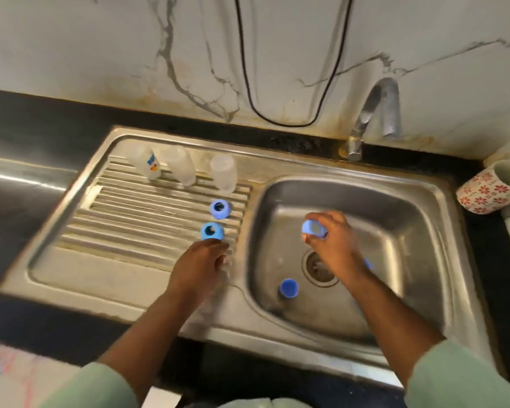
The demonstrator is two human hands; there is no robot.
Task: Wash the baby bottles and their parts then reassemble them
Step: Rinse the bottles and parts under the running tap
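Steel sink unit (277,328) set into a dark table (27,122), drainboard on the left, basin on the right, tap (374,113) at the back right corner.

Three clear bottle bodies stand on the far end of the ribbed drainboard: the printed bottle (146,164) at left, the middle bottle (180,165) beside it, the right bottle (223,173) nearest the basin. Their long axes appear upright, with the tops leaning away toward the wall in this wide-angle view; which end is down cannot be told.

Two blue collar rings sit on the drainboard close to the basin edge, each with its opening facing up: the far ring (219,209) and the near ring (212,231), close together but apart.

The left hand (198,267) is over the drainboard's near right corner, just beside the near ring; motion blur hides the fingers, so its grip cannot be told.

The right hand (333,242) is over the basin above the drain (317,267), its grip closed on a blue collar (314,228), pinched at the fingertips with the opening turned toward the camera.

A blue cap (289,288) lies on the basin floor, near left of the drain. A further blue piece (368,264) shows partly behind the right wrist.

The near ribs and flat front of the drainboard are open room. A flowered cup (483,191) lies at the right edge of the table.
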